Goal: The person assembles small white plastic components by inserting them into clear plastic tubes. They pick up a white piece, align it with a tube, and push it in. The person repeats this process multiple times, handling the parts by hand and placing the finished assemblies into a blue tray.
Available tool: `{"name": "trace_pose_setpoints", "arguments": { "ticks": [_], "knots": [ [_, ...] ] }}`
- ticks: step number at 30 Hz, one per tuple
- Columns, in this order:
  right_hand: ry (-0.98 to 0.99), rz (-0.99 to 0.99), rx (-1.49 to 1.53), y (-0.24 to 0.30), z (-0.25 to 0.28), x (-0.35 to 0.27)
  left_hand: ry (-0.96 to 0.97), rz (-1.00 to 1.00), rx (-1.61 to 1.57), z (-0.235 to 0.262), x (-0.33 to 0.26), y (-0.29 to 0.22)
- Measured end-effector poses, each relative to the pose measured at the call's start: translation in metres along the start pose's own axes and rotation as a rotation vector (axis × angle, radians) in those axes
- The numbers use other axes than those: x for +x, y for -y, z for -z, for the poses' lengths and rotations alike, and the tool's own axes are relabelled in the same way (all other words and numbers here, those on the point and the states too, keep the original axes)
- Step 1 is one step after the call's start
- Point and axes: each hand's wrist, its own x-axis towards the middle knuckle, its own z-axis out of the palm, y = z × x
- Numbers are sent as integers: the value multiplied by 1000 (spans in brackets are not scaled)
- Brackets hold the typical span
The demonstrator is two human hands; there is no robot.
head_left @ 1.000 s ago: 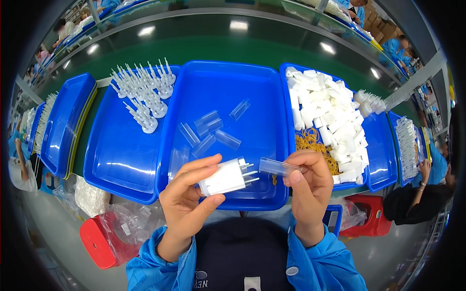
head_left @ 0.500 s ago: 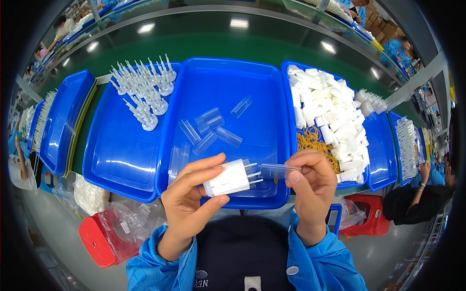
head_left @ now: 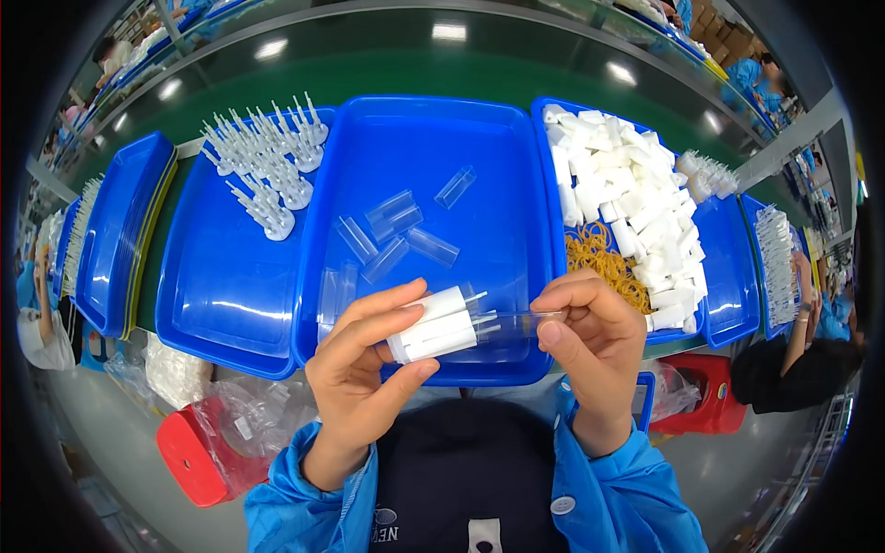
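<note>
My left hand (head_left: 361, 355) curls around a bundle of white cylindrical pieces (head_left: 438, 324), held above the near edge of the middle blue tray (head_left: 498, 189). Thin white pins stick out of the bundle's right end. Between the thumb and fingers of my right hand (head_left: 595, 339) is the right end of a clear plastic tube (head_left: 518, 326). Its left end overlaps the pins; how far it reaches over the bundle is hard to see. Several loose clear tubes (head_left: 394, 215) lie in the middle tray.
In the left blue tray (head_left: 230, 313) stand white bases with upright pins (head_left: 277, 184). The right tray holds white pieces (head_left: 636, 194) and tan rubber bands (head_left: 604, 263). Stacked blue trays (head_left: 124, 240) are further left. Red stools (head_left: 192, 456) flank me; other people work nearby.
The clear tube has shifted left against the bundle and now overlaps its pins, with my right hand still pinching its end. More of the bundle's rounded pieces show in my left hand.
</note>
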Motion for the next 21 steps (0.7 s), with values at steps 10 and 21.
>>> {"name": "trace_pose_setpoints", "arguments": {
  "ticks": [10,21],
  "knots": [
    [8,-10,29,-6,-3,-1,-6,-45,150,-5,-1,1],
    [-100,54,117,-18,-13,-6,11,-163,444,-9,-1,1]
  ]
}}
